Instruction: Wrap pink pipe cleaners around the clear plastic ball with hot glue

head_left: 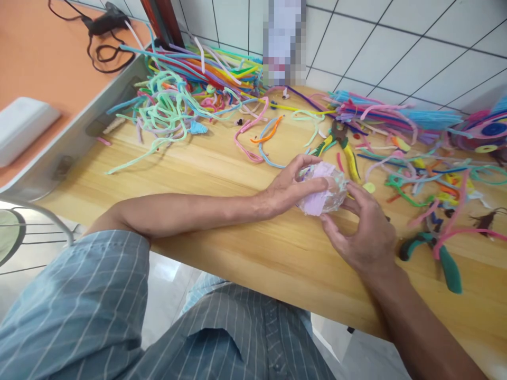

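Observation:
Between my two hands is a round ball (316,201) wrapped in clear film or tape, with a lilac patch across its front. My left hand (292,186) grips it from the left, the thumb lying over the lilac patch. From the right, my right hand (366,232) holds the same ball with its fingers and thumb at the edge. Just behind the ball lie pliers with yellow and green handles (350,161). What is inside the wrapping cannot be made out.
Tangled pipe cleaners (166,105) cover the back left of the wooden table (222,237). More bundles (396,116) and scraps lie at right, beside teal-handled pliers (450,266). A grey bin (83,126) borders the left, near a white box (26,126).

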A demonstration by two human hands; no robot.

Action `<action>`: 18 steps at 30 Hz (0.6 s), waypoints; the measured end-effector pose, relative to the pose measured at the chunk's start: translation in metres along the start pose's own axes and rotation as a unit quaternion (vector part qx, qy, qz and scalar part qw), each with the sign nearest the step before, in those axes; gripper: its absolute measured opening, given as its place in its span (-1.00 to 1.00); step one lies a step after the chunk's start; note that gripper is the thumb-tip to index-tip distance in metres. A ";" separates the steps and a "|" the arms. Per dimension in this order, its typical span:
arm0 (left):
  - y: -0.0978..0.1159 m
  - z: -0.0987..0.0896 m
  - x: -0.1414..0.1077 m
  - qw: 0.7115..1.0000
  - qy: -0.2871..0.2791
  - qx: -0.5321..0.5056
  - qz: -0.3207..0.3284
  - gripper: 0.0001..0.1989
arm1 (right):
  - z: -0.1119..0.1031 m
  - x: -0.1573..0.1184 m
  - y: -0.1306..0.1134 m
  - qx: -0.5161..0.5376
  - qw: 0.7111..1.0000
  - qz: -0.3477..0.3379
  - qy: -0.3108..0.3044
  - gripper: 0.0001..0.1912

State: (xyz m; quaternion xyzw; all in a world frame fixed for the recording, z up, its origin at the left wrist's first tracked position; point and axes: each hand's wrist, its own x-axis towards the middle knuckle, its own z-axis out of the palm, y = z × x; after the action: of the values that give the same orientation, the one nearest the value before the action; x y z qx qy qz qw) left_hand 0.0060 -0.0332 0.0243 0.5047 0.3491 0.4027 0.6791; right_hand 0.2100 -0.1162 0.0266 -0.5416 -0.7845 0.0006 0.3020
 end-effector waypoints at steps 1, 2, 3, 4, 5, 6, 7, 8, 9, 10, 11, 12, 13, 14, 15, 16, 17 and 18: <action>0.000 0.000 -0.001 1.000 0.000 0.001 0.001 -0.42 | 0.001 -0.001 0.000 0.004 1.000 0.002 0.002 -0.17; 0.001 0.000 -0.001 1.000 -0.001 0.002 0.001 -0.42 | 0.001 -0.001 0.001 0.006 1.000 0.000 0.005 -0.17; 0.001 0.001 -0.002 1.000 -0.002 0.001 0.001 -0.42 | 0.001 -0.002 0.001 0.008 1.000 -0.004 0.009 -0.17; 0.001 0.001 -0.002 1.000 -0.002 -0.001 0.002 -0.41 | 0.002 -0.002 0.001 0.009 1.000 -0.008 0.012 -0.17; 0.001 0.001 -0.003 1.000 -0.002 -0.003 0.003 -0.41 | 0.002 -0.002 0.001 0.012 1.000 -0.010 0.012 -0.18; 0.002 0.002 -0.003 1.000 -0.002 -0.004 0.004 -0.41 | 0.003 -0.003 0.002 0.015 1.000 -0.009 0.012 -0.18; 0.002 0.002 -0.003 1.000 -0.002 -0.004 0.004 -0.41 | 0.003 -0.003 0.002 0.019 1.000 -0.005 0.009 -0.18; 0.002 0.002 -0.003 1.000 -0.003 -0.003 0.003 -0.41 | 0.004 -0.003 0.002 0.022 1.000 -0.002 0.007 -0.18; 0.002 0.002 -0.003 1.000 -0.004 -0.002 0.002 -0.41 | 0.004 -0.003 0.002 0.022 1.000 0.000 0.006 -0.19; 0.002 0.001 -0.003 1.000 -0.007 0.000 0.001 -0.40 | 0.005 -0.004 0.002 0.020 1.000 -0.002 0.009 -0.19; 0.003 0.001 -0.003 1.000 -0.009 0.001 0.001 -0.40 | 0.005 -0.004 0.002 0.018 1.000 -0.004 0.013 -0.19; 0.003 0.001 -0.003 1.000 -0.011 0.001 0.002 -0.39 | 0.006 -0.005 0.002 0.017 1.000 -0.007 0.017 -0.19; 0.004 0.001 -0.003 1.000 -0.014 0.002 0.004 -0.38 | 0.007 -0.005 0.001 0.018 1.000 -0.006 0.021 -0.19; 0.005 0.001 -0.004 1.000 -0.018 0.005 0.007 -0.37 | 0.007 -0.005 0.001 0.021 1.000 -0.002 0.023 -0.20; 0.005 0.001 -0.004 1.000 -0.022 0.009 0.011 -0.36 | 0.008 -0.006 0.001 0.025 0.999 0.005 0.023 -0.21; 0.006 0.001 -0.005 0.999 -0.026 0.016 0.016 -0.36 | 0.008 -0.007 0.000 0.028 0.999 0.013 0.023 -0.24; 0.006 0.001 -0.006 0.999 -0.028 0.027 0.022 -0.36 | 0.009 -0.007 -0.001 0.029 0.999 0.020 0.022 -0.27; 0.007 0.001 -0.008 0.998 -0.031 0.040 0.029 -0.37 | 0.009 -0.008 -0.002 0.030 0.999 0.025 0.020 -0.30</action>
State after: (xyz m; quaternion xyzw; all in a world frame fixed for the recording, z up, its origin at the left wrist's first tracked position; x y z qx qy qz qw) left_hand 0.0022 -0.0393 0.0314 0.5538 0.3290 0.3925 0.6565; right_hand 0.2060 -0.1208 0.0159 -0.5519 -0.7639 0.0209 0.3338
